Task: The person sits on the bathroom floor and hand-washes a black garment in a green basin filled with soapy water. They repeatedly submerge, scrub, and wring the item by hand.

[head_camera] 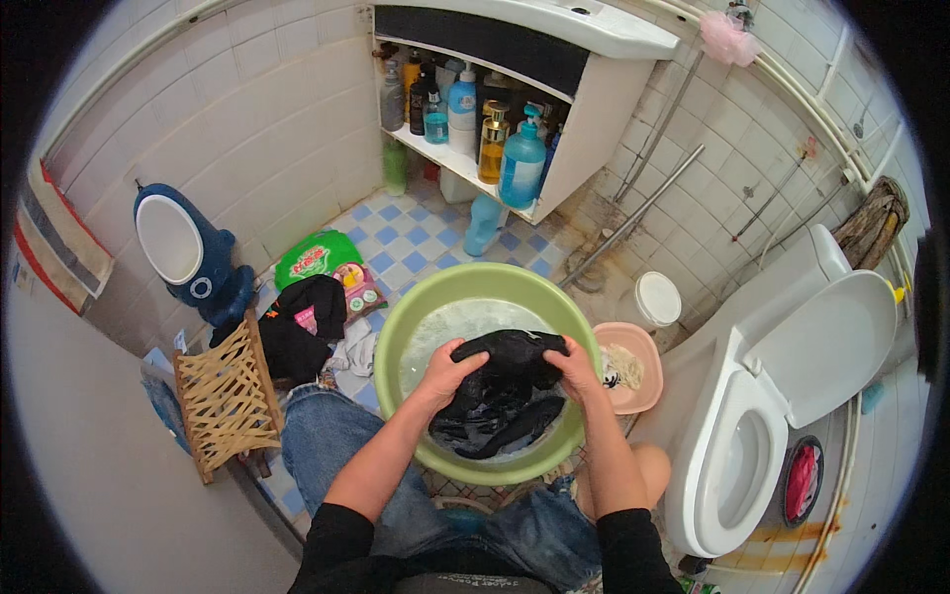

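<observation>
Both my hands grip a wet black garment [505, 364] over a large green plastic basin [393, 312]. My left hand [449, 375] pinches its left side, thumb on top. On the right edge of the cloth, my right hand [575, 367] holds on in the same way, so the fabric is spread between them. The lower part of the garment lies in cloudy, sudsy water [445, 323] in the basin. Folds hide its full shape. The basin stands on the floor between my knees.
To the right are a small pink basin [652, 371] with pale cloth, a lidded white bucket [658, 299] and a toilet [742, 445]. At left stand a woven-seat stool [226, 401], dark clothes [297, 341] and a green detergent bag [319, 256]. Bottles fill the sink cabinet [608, 111] ahead.
</observation>
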Motion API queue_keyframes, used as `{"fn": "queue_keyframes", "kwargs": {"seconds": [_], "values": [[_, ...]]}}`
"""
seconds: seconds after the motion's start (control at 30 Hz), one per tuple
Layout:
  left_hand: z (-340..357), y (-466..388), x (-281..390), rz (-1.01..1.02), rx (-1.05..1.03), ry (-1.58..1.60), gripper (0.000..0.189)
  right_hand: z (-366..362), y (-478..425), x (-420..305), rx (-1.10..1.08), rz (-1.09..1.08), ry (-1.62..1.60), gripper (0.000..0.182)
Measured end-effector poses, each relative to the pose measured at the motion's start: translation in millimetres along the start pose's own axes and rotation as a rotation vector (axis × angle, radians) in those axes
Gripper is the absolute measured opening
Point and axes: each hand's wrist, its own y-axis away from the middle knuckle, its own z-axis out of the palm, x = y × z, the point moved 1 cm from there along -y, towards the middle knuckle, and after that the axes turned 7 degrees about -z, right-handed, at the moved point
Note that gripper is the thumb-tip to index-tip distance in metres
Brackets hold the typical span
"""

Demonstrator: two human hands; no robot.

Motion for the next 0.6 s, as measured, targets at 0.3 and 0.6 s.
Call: {"fn": "queue_keyframes", "kwargs": {"seconds": [0.3,0.6], "values": [[0.8,-19.1,-21.4,0.151,0.236,0.105,0.019,102.7,28.2,4.8,-0.047,-0.276,0.484,0.035],[-4.5,-25.7,-63.7,0.096,0.094,0.119,0.038,102.7,21.9,37.8,-0.137,-0.319,0.494,0.038]]}}
